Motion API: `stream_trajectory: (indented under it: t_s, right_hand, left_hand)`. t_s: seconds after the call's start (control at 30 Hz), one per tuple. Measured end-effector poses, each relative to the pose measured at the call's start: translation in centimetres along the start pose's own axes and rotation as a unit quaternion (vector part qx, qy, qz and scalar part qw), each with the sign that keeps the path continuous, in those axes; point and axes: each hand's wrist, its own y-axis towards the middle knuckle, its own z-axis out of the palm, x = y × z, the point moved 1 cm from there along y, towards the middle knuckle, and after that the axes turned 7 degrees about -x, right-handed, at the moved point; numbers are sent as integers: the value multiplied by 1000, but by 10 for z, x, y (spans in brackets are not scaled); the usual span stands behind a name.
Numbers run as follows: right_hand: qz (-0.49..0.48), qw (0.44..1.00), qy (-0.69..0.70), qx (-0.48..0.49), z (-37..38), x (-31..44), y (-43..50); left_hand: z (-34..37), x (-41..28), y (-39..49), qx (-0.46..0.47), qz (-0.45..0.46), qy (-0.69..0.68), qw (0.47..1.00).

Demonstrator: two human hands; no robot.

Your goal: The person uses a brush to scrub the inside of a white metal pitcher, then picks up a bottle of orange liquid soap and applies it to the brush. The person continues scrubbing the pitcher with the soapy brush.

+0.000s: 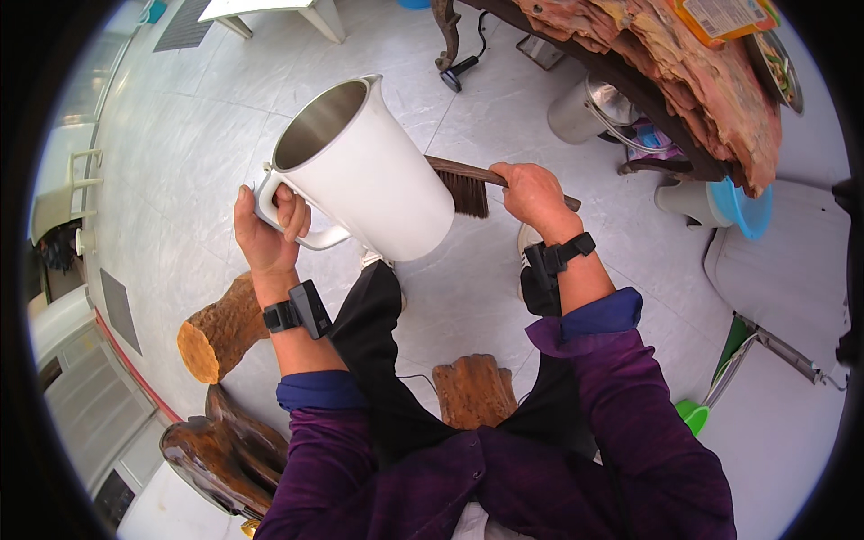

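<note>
My left hand (273,229) grips the handle of a large white pitcher (378,182). The pitcher is tilted, its steel-lined mouth facing up and to the left, and it looks bare inside as far as I can see. In my right hand (534,196) is the wooden handle of a brush (467,190) with dark bristles. Its head lies against or just behind the pitcher's lower right side; whether they touch I cannot tell. Both are held above the floor, in front of my knees.
A rough-edged table (695,74) stands at the upper right, with a lidded metal pail (584,111) under it. Nearby are a grey bin with a blue basin (742,209) and a white chest (783,250). A log (226,327) and a polished wood piece (223,452) sit to my left.
</note>
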Motion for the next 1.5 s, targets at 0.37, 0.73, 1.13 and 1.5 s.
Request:
stream_trajectory:
  t_s: [0.37, 0.73, 1.13, 1.5]
  right_hand:
    - [-12, 988, 148, 49, 31, 8, 3]
    - [107, 768, 481, 409, 47, 76, -30]
    - [200, 746, 475, 422, 56, 73, -35]
    - [246, 775, 562, 154, 38, 71, -14]
  left_hand:
    - [-2, 0, 10, -201, 3, -224, 954]
    - [-8, 6, 11, -289, 47, -160, 943]
    - [-15, 7, 12, -321, 85, -145, 932]
    - [-25, 10, 10, -442, 82, -204, 869]
